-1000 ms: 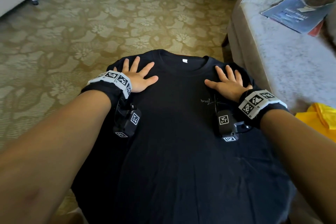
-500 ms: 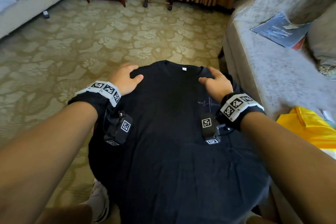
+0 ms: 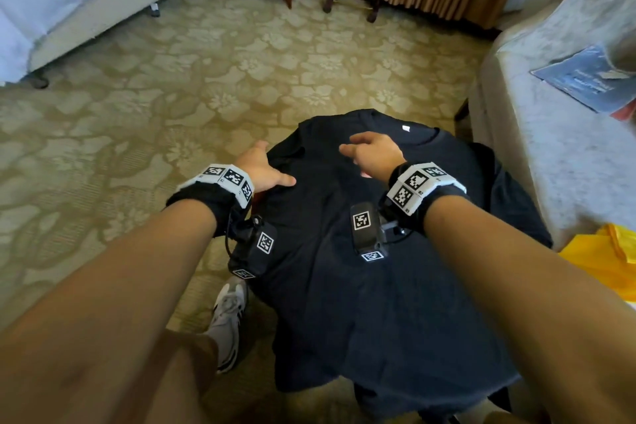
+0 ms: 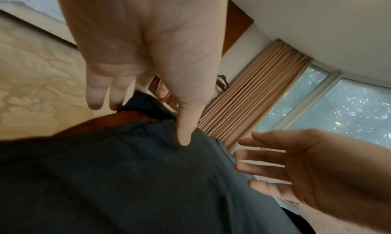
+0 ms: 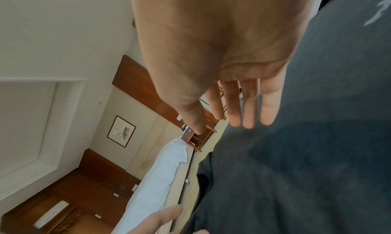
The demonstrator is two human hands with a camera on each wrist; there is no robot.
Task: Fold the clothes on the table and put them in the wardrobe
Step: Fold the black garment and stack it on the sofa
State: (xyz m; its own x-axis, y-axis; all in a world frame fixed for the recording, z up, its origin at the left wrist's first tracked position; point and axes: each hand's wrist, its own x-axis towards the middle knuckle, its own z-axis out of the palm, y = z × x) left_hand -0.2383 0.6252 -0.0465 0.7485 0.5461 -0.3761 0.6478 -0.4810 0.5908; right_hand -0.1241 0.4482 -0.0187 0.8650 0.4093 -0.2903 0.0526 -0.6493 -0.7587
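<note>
Black T-shirt (image 3: 395, 286) spread flat over a small table, collar away from the person. Left hand (image 3: 261, 170) at the shirt's left shoulder edge, thumb laid on the cloth, fingers reaching over the edge, holding nothing. Right hand (image 3: 373, 155) raised above the chest, fingers straight, released.

I see the black T-shirt (image 3: 395, 286) spread front-up over the desk (image 4: 118, 118), hiding nearly all of it; collar with white tag on the desk's far side, hem overhanging the near edge.
</note>
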